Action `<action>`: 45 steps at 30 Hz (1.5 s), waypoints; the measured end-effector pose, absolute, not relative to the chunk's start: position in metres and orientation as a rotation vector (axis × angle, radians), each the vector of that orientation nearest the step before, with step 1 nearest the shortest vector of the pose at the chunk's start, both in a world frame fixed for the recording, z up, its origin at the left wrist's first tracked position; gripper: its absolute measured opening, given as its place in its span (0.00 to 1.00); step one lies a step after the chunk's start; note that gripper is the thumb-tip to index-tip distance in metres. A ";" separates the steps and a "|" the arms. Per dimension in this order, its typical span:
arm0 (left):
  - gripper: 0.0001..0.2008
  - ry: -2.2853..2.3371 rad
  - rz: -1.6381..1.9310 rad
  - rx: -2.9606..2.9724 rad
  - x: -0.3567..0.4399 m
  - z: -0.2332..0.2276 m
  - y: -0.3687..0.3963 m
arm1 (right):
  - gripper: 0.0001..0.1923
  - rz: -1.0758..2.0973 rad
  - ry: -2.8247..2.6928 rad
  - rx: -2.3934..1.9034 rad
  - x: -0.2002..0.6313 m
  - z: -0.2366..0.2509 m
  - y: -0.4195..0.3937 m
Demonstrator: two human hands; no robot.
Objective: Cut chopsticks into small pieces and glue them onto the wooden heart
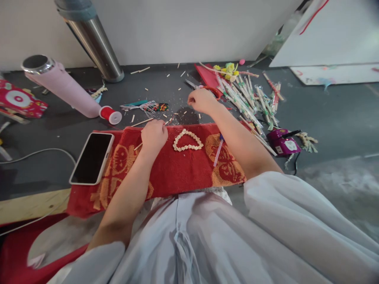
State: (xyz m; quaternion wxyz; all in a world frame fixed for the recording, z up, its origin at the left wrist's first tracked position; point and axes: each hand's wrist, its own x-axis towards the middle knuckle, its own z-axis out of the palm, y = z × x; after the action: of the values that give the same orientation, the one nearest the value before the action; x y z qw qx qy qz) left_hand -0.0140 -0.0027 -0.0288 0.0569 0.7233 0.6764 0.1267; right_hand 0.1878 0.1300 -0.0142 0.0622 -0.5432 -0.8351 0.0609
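Note:
My left hand [154, 136] is closed around a thin pale stick [137, 146], whose ends show on both sides of the fist. My right hand [203, 100] is above the dark table with fingers curled together; anything between them is hidden. Beside its knuckles lie scissors [217, 92] with orange-red handles; I cannot tell whether the hand touches them. Between my forearms, a heart-shaped outline of small cream pieces [188, 148] rests on a folded red towel [177, 173]. A clear tube with a blue end [218, 153] lies to its right.
Several wrapped sticks [242, 100] are heaped at right, near a purple device [282, 142]. At left stand a pink bottle [63, 88], a steel flask [96, 43] and a red thread spool [110, 115]. A phone [92, 157] lies on the towel. Short cut bits scatter behind it.

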 end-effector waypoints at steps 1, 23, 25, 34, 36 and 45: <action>0.17 2.055 0.379 2.196 -0.014 -0.029 -0.003 | 0.14 0.198 -2.550 -1.636 0.188 -0.015 0.127; 0.17 2.069 0.337 2.241 -0.014 -0.031 -0.004 | 0.14 0.148 -2.491 -1.670 0.196 -0.025 0.158; 0.17 2.076 0.361 2.235 -0.014 -0.032 -0.004 | 0.14 0.137 -2.477 -1.671 0.191 -0.025 0.168; 0.14 2.003 0.469 2.200 -0.015 -0.041 -0.003 | 0.16 0.145 -2.515 -1.600 0.151 -0.036 0.229; 0.14 1.986 0.490 2.190 -0.015 -0.042 -0.003 | 0.17 0.143 -2.520 -1.585 0.143 -0.042 0.246; 0.14 1.951 0.401 2.171 -0.013 -0.040 -0.002 | 0.21 0.116 -2.548 -1.544 0.116 -0.059 0.308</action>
State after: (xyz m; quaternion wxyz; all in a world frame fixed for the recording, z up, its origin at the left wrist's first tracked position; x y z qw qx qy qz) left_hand -0.0128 -0.0021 -0.0404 0.0974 0.7333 0.6592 0.1354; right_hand 0.1160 0.3076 -0.0593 0.0798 -0.5162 -0.8519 0.0387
